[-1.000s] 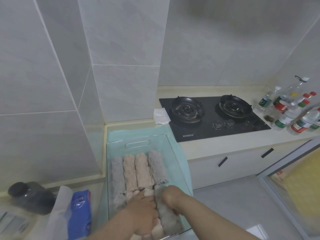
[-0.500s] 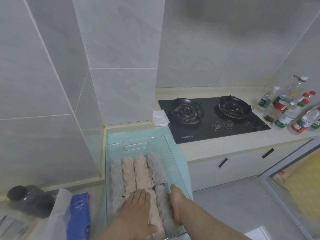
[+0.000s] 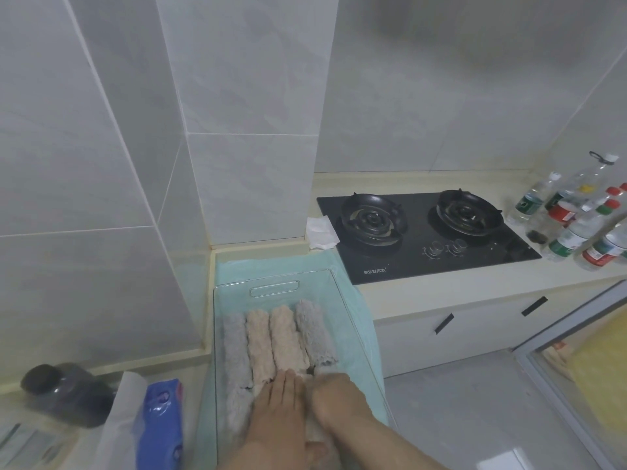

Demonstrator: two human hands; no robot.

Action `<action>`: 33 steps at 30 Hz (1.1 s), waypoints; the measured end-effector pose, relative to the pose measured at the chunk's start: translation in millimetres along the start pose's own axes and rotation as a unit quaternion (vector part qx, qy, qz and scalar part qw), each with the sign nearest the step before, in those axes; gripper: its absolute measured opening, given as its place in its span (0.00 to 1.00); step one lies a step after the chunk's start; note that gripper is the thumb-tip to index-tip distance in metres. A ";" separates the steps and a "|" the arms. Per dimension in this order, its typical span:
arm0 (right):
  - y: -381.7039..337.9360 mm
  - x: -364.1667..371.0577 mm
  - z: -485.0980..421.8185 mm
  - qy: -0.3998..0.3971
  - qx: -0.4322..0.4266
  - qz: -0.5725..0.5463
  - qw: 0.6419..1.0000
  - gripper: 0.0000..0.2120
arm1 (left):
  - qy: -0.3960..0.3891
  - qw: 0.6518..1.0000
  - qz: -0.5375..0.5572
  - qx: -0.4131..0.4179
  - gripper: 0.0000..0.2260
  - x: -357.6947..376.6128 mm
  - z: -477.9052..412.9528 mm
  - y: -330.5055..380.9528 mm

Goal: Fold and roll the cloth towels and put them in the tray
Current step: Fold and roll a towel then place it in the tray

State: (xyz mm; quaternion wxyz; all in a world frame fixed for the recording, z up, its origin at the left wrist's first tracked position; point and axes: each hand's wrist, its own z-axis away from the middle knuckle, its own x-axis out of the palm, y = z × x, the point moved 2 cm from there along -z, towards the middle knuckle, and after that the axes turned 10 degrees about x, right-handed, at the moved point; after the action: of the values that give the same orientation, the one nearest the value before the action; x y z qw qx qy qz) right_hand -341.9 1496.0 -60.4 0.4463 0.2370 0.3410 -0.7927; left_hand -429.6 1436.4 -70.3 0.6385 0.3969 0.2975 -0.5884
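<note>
A clear plastic tray (image 3: 274,287) sits on a pale green cloth (image 3: 359,300) at the counter's corner. Inside lie several rolled towels side by side: grey rolls (image 3: 234,347) at the left and right (image 3: 314,329), pinkish rolls (image 3: 286,337) between them. A nearer row of rolls lies mostly under my hands. My left hand (image 3: 276,412) lies flat with straight fingers on the near rolls. Beside it, my right hand (image 3: 334,398) presses down on the near right roll; its fingers are hidden.
A black two-burner gas hob (image 3: 424,232) lies to the right, with a white tissue (image 3: 320,232) at its left edge. Several bottles (image 3: 576,218) crowd the far right. A dark jar (image 3: 64,395) and a blue packet (image 3: 161,425) lie left of the tray.
My left hand went from curled over the rolls to flat with straight fingers. Both hands shifted slightly toward the tray's near end, pressing the near rolls down.
</note>
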 end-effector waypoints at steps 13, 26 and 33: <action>13.3 -9.6 0.3 -0.085 -0.064 0.078 0.991 0.30 | -0.050 0.987 0.126 -0.087 0.48 -7.6 21.1 -11.0; -58.2 -109.2 37.5 -0.122 -0.142 -0.121 0.975 0.14 | 0.276 0.878 0.376 -0.107 0.19 -112.5 50.3 -56.6; -69.4 -174.9 55.8 -0.191 -0.213 -0.277 0.917 0.06 | 0.493 0.664 0.551 -0.118 0.11 -153.2 93.8 -49.1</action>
State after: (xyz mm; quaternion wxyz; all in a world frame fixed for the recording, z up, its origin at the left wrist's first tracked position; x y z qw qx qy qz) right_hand -320.6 1575.0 117.9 0.3050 -0.1233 0.4618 -0.8237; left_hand -506.3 1435.4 99.4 0.6478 0.6419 0.3626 0.1917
